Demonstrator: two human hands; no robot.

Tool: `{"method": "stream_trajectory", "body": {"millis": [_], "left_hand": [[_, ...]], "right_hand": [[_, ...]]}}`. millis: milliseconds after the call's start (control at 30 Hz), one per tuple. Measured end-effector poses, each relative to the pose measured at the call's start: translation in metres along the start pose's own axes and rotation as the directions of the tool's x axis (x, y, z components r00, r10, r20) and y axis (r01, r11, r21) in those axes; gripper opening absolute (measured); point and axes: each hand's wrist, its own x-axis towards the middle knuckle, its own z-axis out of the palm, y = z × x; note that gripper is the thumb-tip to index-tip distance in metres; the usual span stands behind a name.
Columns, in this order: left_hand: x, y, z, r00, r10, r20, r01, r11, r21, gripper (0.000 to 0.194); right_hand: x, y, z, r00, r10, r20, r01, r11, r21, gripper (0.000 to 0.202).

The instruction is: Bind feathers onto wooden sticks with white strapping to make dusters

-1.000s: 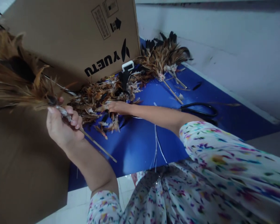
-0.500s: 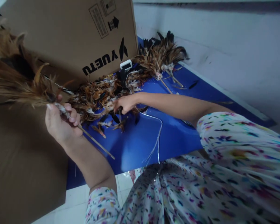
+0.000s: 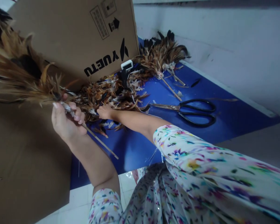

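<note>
My left hand is wrapped round the stick of a feather duster. Brown and black feathers fan out to the upper left, and the thin bare stick points down to the right over the blue table. At the left part of a pile of loose brown feathers is my right hand, with fingers bent and closed; whatever they may pinch is too small to make out.
Black-handled scissors lie on the table's right part. Behind them are feather bundles on sticks. A large cardboard box stands at the back left, with a white-framed object by its corner. A pale wall borders the table.
My right hand has moved left across the feather pile, uncovering the scissors that my arm had mostly hidden. My left hand still holds the duster, slightly further right in view.
</note>
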Motion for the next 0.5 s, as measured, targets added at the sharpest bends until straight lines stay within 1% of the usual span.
{"method": "stream_trajectory", "body": {"millis": [100,167,267,300,333,367,400,467,500], "left_hand": [[0.002,-0.003,-0.001,1.0,-0.021,0.018,0.021,1.0,-0.021,0.031],[0.004,-0.007,-0.001,0.999,-0.039,0.027,0.04,0.999,-0.026,0.029],[0.006,-0.014,-0.001,0.998,-0.065,0.015,0.065,0.998,-0.027,0.026],[0.007,-0.016,0.0,0.997,-0.08,0.012,0.08,0.996,-0.032,0.025],[0.008,-0.019,0.001,0.995,-0.102,0.013,0.102,0.994,-0.041,0.025],[0.008,-0.021,0.003,0.992,-0.128,0.016,0.129,0.99,-0.052,0.025],[0.009,-0.024,0.005,0.987,-0.158,0.015,0.158,0.985,-0.064,0.026],[0.011,-0.029,0.009,0.973,-0.228,0.014,0.229,0.97,-0.088,0.029],[0.011,-0.032,0.011,0.963,-0.271,0.015,0.271,0.957,-0.099,0.031]], "right_hand": [[0.002,-0.004,0.004,1.0,0.018,0.021,-0.019,0.999,0.039,0.025],[0.0,-0.005,0.001,1.0,0.019,0.004,-0.019,0.996,0.083,0.023],[-0.005,-0.004,-0.015,0.995,-0.01,-0.1,0.026,0.988,0.152,0.021],[-0.007,-0.002,-0.022,0.989,-0.013,-0.149,0.044,0.977,0.209,0.021],[-0.01,0.0,-0.031,0.98,0.012,-0.2,0.05,0.952,0.302,0.02],[-0.013,0.002,-0.04,0.968,0.07,-0.243,0.042,0.903,0.428,0.02],[-0.017,0.006,-0.05,0.951,0.151,-0.271,0.032,0.822,0.569,0.019],[-0.028,0.014,-0.069,0.908,0.315,-0.277,0.038,0.597,0.801,0.013],[-0.035,0.02,-0.077,0.889,0.361,-0.283,0.069,0.504,0.861,0.009]]}}
